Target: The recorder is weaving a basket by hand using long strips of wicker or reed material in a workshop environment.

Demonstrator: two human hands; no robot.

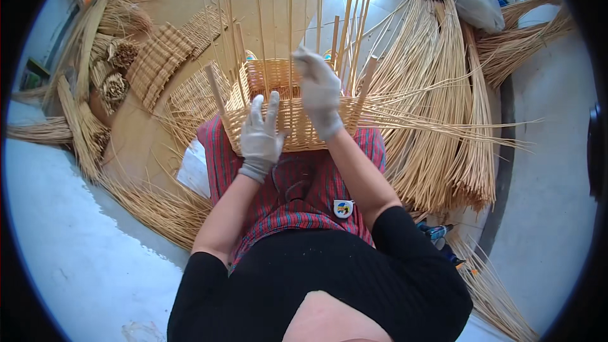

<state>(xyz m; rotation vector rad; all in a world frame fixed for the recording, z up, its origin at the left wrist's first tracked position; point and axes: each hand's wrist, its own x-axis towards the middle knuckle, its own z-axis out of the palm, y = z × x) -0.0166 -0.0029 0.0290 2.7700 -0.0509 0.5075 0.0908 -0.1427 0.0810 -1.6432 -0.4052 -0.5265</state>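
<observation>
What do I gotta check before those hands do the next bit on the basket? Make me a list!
1. Left hand gloved and at the near wall of the basket: ok.
2. Right hand gloved too: ok.
3. Right hand gripping a strand firmly: cannot tell, its fingertips are too blurred.
4. Wooden posts sticking up above the rim: ok.
5. Loose strands at the right side tucked in: not ok, they stick far out.
6. Basket's bottom sound inside: cannot tell, the near wall hides it.
</observation>
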